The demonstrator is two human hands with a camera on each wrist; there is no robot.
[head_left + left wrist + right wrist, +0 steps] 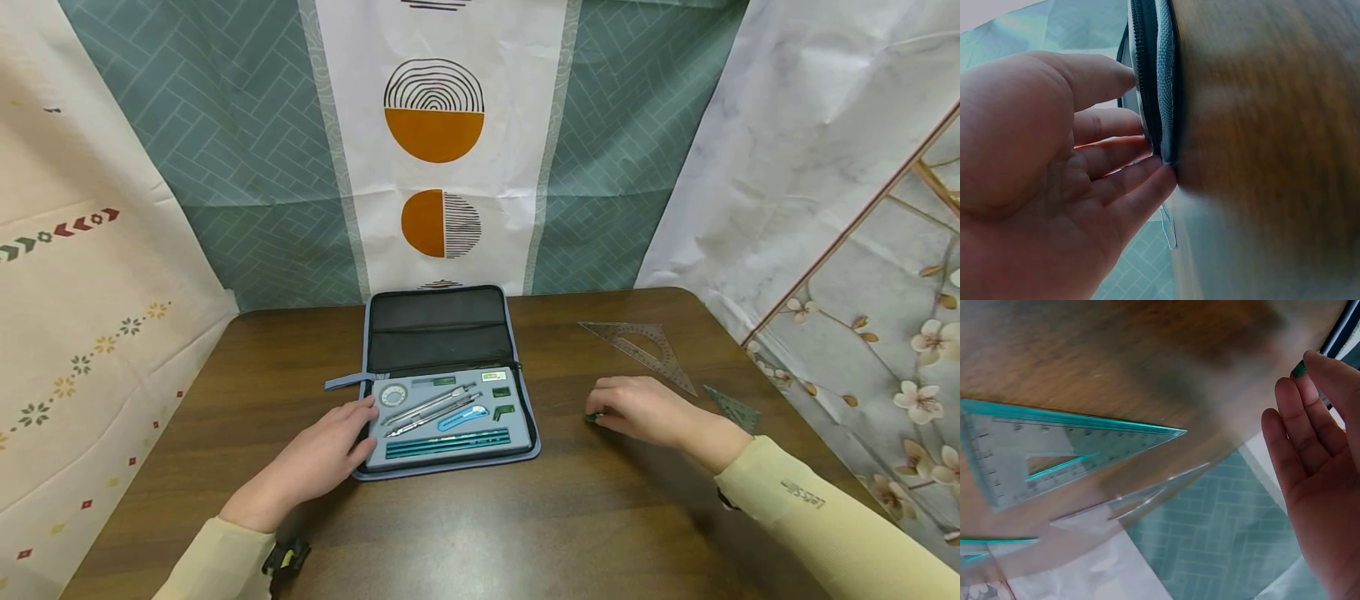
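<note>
case (438, 312): black, blue-edged | piece (1298, 370): green | pencils (447, 443): teal | cutter (460, 419): blue | table (585, 517): brown, wood-grained

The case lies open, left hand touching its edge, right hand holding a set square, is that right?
Wrong item: the right hand pinches a small green piece, as the right wrist view shows. The case lies open, left hand touching its edge.

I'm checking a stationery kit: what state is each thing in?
Case: open
Pencils: side by side in tray
Cutter: in tray, blade unclear
Eraser: in tray
Disc: in tray
Metal tools: in tray
Large set square: flat on table
Small set square: flat on table
Right hand: pinching green piece
Left hand: touching case
</note>
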